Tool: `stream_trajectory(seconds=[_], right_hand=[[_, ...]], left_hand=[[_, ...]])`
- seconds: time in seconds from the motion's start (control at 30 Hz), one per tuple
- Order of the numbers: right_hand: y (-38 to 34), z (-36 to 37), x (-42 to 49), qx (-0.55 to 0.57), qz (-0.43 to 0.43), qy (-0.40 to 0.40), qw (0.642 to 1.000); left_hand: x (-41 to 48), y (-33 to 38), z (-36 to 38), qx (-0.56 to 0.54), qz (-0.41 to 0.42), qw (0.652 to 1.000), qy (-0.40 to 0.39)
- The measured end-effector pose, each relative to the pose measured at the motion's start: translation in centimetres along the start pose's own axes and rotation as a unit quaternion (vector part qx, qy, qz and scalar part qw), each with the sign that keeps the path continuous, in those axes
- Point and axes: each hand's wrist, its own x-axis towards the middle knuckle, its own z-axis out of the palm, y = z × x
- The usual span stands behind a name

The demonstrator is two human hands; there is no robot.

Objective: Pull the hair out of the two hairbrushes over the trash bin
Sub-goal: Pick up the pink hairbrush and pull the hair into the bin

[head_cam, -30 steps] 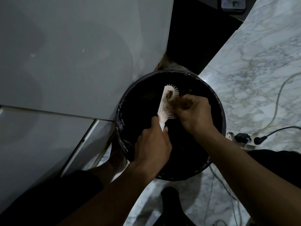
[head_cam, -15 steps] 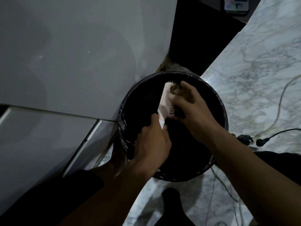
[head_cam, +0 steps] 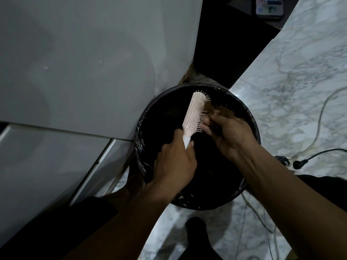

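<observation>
Head view only. At the centre, holding a pink hairbrush (head_cam: 194, 114) by its white handle with the left hand (head_cam: 174, 164), curled firmly around that handle, at 7 o'clock of the brush head. Pointing the brush head toward 12 o'clock, bristles turned to 3 o'clock, directly above the open trash bin (head_cam: 163, 117). Pinching with the right hand (head_cam: 229, 134) a brown clump of hair (head_cam: 217, 109) at 3 o'clock of the bristles, touching them near the tip. Judged as about midway on this brush: much hair gathered, not yet dropped into the bin; hard to tell how much left between the bristles. No second hairbrush in view, so probably to be cleaned afterwards.
</observation>
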Motion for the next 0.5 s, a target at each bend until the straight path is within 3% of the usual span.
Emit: stream_trajectory(seconds=[0.1,0.2,0.3,0.37,0.43,0.5], right_hand=[[0.0,0.3,0.0,0.043,0.042,-0.007,0.998],[-0.4,0.2,0.2,0.045,0.031,-0.014,0.998],[-1.1,-0.1,0.1,-0.098,0.010,0.006,0.995],[-1.5,-0.3,-0.1,-0.271,0.020,0.015,0.962],[-1.8,-0.5,-0.4,-0.440,0.071,-0.016,0.895],[-2.4,-0.7,-0.5,-0.532,0.105,-0.058,0.838]], left_hand=[[0.3,-0.2,0.1,-0.027,-0.016,1.000,0.002],[0.6,-0.7,0.2,-0.033,-0.050,0.998,0.001],[0.9,-1.0,-0.3,0.008,-0.076,0.997,0.018],[0.9,-0.8,-0.7,0.055,-0.073,0.995,0.042],[0.7,-0.5,-1.1,0.086,-0.055,0.993,0.063],[0.5,-0.2,-1.2,0.106,-0.035,0.991,0.072]])
